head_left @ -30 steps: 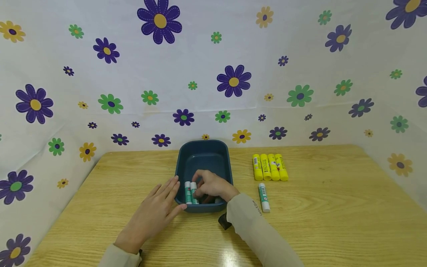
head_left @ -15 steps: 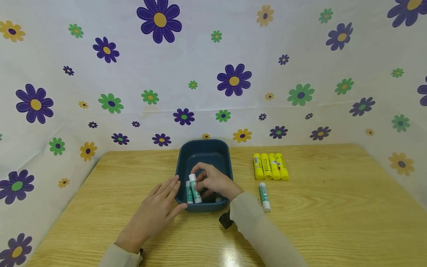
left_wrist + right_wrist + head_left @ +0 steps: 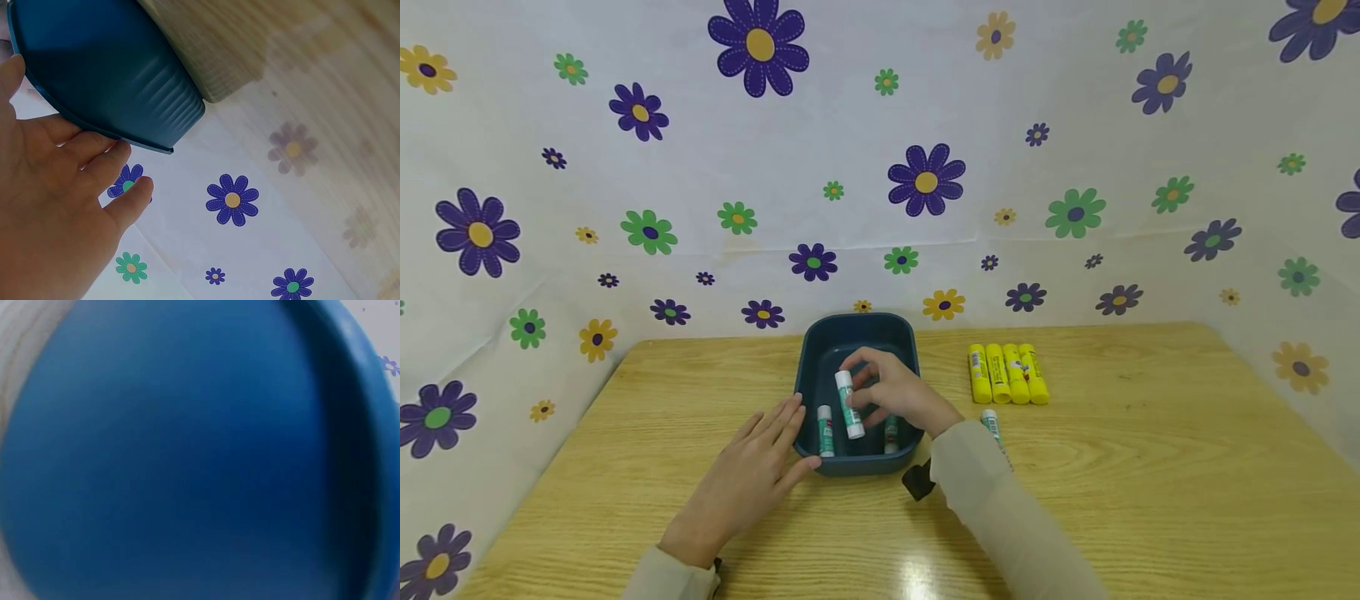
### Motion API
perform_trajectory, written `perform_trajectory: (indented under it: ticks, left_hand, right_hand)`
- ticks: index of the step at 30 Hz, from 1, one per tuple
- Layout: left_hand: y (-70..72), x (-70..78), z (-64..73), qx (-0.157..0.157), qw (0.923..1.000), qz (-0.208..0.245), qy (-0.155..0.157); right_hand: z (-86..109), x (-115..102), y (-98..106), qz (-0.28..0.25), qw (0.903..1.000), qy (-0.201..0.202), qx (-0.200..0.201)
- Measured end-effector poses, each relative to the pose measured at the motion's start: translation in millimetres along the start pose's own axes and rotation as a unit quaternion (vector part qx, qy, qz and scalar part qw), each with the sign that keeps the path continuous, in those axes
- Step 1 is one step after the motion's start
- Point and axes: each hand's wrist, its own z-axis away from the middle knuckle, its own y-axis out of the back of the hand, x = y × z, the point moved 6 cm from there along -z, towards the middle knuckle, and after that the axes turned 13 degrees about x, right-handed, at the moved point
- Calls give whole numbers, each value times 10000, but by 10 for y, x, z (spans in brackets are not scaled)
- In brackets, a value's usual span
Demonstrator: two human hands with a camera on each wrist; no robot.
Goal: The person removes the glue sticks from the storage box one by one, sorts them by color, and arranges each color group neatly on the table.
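Note:
In the head view my right hand [image 3: 895,390] pinches a white-and-green glue stick [image 3: 850,408] inside the dark blue bin [image 3: 859,467], holding it tilted. A second glue stick [image 3: 826,433] leans toward the bin's front left corner, and a third glue stick [image 3: 891,435] shows under the right hand's fingers. My left hand [image 3: 748,467] lies with fingers extended against the bin's left rim. From the left wrist, the fingertips [image 3: 119,150] touch the rim of the bin [image 3: 119,75]. Blurred bin wall [image 3: 187,450] fills the right wrist view; no hand shows there.
Several yellow glue sticks [image 3: 997,375] lie side by side on the wooden table [image 3: 1150,467], right of the bin. Another white-and-green glue stick [image 3: 991,423] sits in front of them, partly behind the right sleeve [image 3: 1000,500]. A flowered cloth [image 3: 850,167] hangs behind the table.
The right hand has lifted a glue stick away from its neighbour and moved it back and rightward within the bin. The left hand stays at the rim.

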Motion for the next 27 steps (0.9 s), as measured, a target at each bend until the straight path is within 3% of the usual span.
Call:
perform_trajectory:
  ticks: [14,27]
  left_hand:
    - [3,-1,5,3,10000,35,72]
    - [-3,-3,12,127,9999,1,42]
  right_hand:
    - [72,-91,298,-34,9996,200,199]
    - [182,-61,566,-134,9994,64,323]
